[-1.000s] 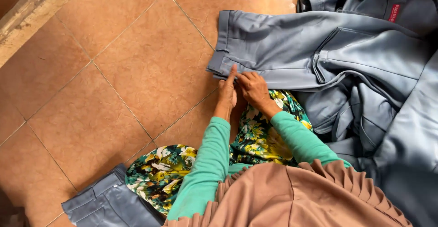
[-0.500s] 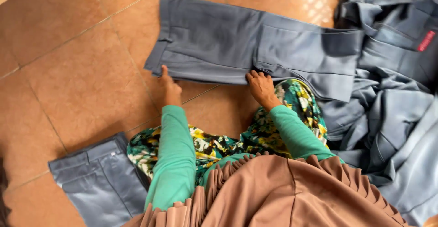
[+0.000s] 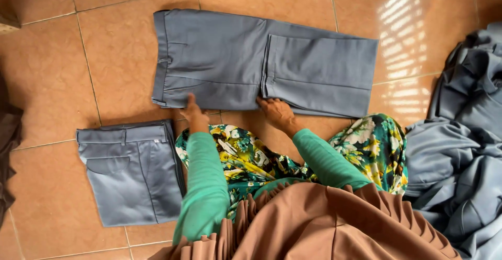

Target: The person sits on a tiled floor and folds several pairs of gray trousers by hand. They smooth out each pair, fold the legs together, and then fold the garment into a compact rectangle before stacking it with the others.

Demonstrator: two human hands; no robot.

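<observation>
1. The left hand (image 3: pixel 192 114) rests on the near edge of the grey trousers (image 3: pixel 261 61), close to the waistband end. Its fingers lie together and point away from the person, flat on the cloth; it pinches nothing that can be seen.
2. The right hand (image 3: pixel 276 112) rests on the same near edge, about midway along, just below the line where one layer of cloth overlaps the other. Its fingers are slightly spread and press down on the fabric; whether the tips curl under the hem cannot be told.
3. The trousers lie flat on the floor (image 3: pixel 47 72) in front of the person's knees, waistband to the left and legs doubled over to the right, making a long rectangle. The cloth is smooth, matt, blue-grey, with sharp creases and a belt loop at the waist.
4. A folded pair (image 3: pixel 130 171) of the same cloth lies to the left of the left arm, a compact rectangle with a pocket flap showing.
5. A rumpled heap (image 3: pixel 460 150) of grey garments lies on the right.
6. The floor is glossy terracotta tile with pale grout lines.
7. Green sleeves (image 3: pixel 204 181), a floral skirt (image 3: pixel 240 160) and a pleated brown cloth (image 3: pixel 324 223) fill the foreground.
</observation>
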